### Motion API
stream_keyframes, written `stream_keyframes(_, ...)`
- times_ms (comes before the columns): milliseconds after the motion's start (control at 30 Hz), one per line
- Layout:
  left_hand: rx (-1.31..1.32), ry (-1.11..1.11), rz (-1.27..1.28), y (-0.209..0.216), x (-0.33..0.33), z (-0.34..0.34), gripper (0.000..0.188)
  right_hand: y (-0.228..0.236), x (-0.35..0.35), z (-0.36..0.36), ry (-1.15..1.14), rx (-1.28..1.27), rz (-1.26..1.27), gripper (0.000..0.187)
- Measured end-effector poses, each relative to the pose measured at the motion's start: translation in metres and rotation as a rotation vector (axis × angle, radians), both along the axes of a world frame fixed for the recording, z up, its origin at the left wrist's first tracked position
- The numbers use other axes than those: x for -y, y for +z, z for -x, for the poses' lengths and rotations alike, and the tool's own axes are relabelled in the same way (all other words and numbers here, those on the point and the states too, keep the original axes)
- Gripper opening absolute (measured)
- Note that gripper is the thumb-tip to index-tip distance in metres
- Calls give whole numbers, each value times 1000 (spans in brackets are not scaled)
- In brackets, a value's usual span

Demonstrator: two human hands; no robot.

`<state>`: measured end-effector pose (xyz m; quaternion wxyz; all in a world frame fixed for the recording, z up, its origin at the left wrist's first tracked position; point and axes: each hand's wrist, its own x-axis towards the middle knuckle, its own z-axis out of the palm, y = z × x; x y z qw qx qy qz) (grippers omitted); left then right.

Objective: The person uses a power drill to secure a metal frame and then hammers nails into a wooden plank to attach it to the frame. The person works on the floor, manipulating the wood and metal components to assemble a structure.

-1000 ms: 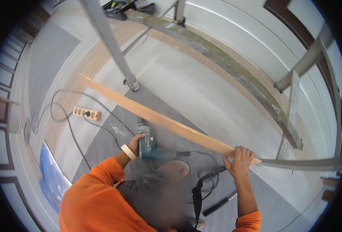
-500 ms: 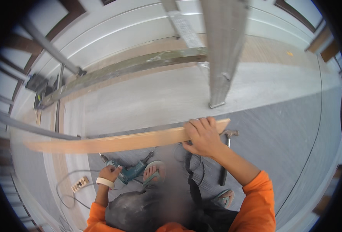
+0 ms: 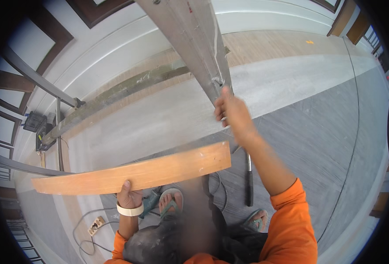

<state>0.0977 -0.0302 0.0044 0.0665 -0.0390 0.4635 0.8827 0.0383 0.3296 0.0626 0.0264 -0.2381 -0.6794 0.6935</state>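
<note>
A long, flat wooden board is held raised and slightly tilted across the front of me. My left hand grips its lower edge, thumb over the near face. Off the board, my right hand is in front of the foot of a grey metal post. Its fingers are loosely bent and somewhat blurred, with nothing visible in them; whether they touch the post I cannot tell. Below that forearm lies a hammer with a black grip, its head mostly hidden. A teal power drill is largely covered by the board.
A power strip with a grey cable lies left of my legs. Along the white wall runs a worn beam, with a dark open case at its left end. Grey metal legs stand at left. A thin cable crosses the right floor.
My left hand has risen from beside the drill and taken hold of the board. My right hand has let go of the board's right end and moved up toward the post.
</note>
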Motion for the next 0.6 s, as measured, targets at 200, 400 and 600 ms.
stream_keyframes(200, -80, 20, -72, 6, 11, 4, 49, 24, -13, 17, -9, -24, 355, 35)
stream_keyframes(400, -245, 131, 100, 11, 18, 19, 48, 34, -18, 20, 52, -88, 235, 27)
stream_keyframes(600, -284, 114, 130, 29, 13, 31, 54, 36, -21, 25, 103, -52, 182, 30)
